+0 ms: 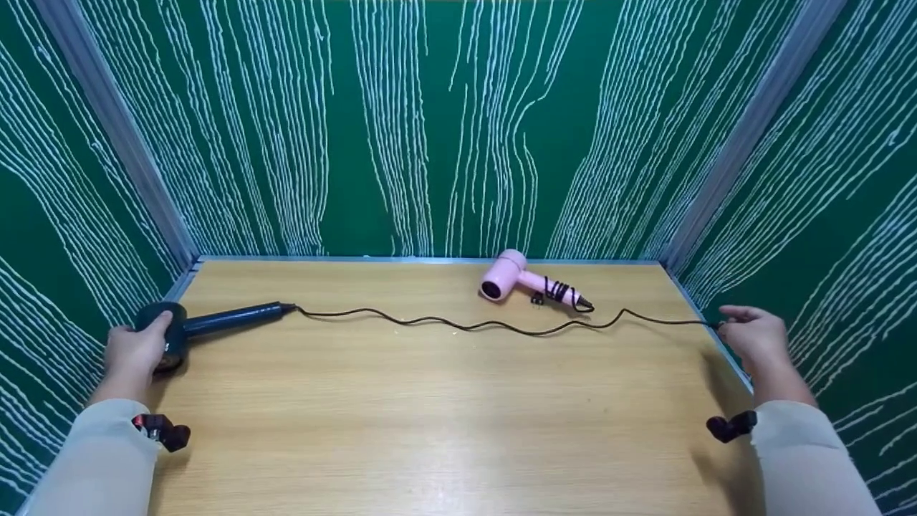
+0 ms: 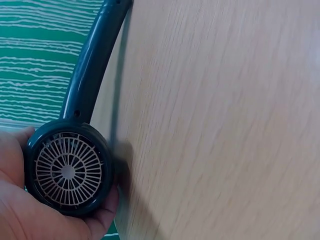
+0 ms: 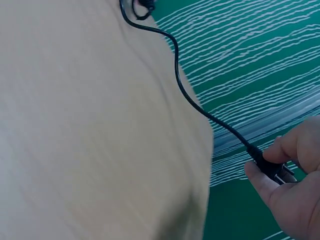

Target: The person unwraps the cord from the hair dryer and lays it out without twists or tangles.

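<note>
My left hand grips the head of a dark teal hair dryer at the table's left edge. Its round vent grille faces the left wrist camera, and the handle points right in the head view. From the handle a black cord runs in loose waves across the table. At the right edge my right hand pinches the black plug between thumb and fingers, out past the table's side. A pink hair dryer lies at the back, its own cord wound round the handle.
The light wood table is bounded at the back and sides by green walls with white wavy lines. Grey metal posts stand at the corners. The pink dryer lies just behind the stretched cord.
</note>
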Tool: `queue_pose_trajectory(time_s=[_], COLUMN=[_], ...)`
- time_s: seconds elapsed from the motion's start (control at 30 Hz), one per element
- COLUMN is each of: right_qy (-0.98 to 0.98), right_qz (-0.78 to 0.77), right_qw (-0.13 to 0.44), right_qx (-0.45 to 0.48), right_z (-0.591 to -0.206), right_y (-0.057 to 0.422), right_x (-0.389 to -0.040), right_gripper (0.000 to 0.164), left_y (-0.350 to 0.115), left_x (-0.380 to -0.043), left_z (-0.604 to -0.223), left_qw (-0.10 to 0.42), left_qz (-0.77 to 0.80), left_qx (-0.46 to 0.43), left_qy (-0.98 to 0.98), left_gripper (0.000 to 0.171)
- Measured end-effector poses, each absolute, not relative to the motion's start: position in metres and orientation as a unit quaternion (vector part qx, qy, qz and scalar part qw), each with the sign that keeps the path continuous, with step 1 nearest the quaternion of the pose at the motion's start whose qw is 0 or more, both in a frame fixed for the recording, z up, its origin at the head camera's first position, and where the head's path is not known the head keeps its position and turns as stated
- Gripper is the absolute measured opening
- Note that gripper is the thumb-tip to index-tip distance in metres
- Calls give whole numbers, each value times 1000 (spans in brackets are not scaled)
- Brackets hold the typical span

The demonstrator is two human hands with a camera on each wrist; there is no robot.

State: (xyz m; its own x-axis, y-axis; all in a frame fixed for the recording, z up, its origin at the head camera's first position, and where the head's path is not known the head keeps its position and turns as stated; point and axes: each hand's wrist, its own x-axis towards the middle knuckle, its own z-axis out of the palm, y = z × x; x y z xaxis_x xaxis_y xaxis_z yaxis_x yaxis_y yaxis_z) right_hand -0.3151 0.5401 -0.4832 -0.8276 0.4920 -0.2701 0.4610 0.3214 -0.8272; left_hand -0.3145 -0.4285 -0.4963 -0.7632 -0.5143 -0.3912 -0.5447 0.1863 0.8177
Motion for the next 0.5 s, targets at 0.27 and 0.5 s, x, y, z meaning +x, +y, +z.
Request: queue_pose_trajectory(time_s=[0.27, 0.5], right_qy=[-808, -811], right_qz=[501, 490], right_qw=[32, 25], right_qx=[-308, -318], right_z=[-510, -532], right_y=[529, 521], right_x=[-325, -327], right_gripper=[49, 54], left_y=[-430, -432], left_x=[-324, -327], left_z=[-499, -502], left_qw=[20, 14], left_qz=[524, 522], left_qx=[-346, -351], left_qy=[778, 777], left_gripper=[105, 105])
